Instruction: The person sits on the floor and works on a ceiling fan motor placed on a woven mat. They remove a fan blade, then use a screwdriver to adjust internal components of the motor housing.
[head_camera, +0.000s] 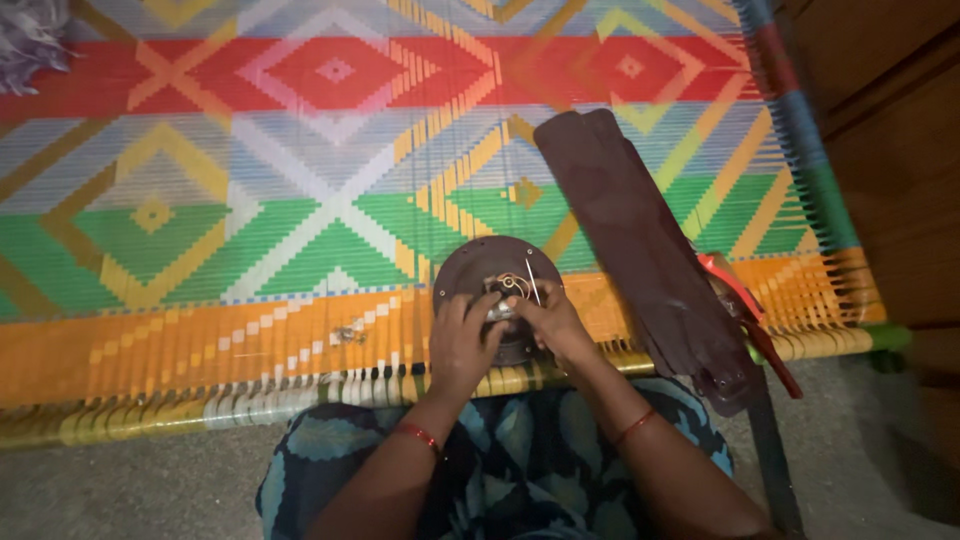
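A round dark brown fan motor housing lies on the colourful woven cot near its front edge, with thin wires showing at its centre. My left hand and my right hand are pressed together on a small metal part at the middle of the housing. Both hands have their fingers curled around it. A red thread bangle sits on each wrist.
Dark brown fan blades lie stacked to the right of the housing, reaching the cot's edge. A red-handled tool lies beside them. Small loose screws rest on the orange band at the left. A wooden panel stands at the right.
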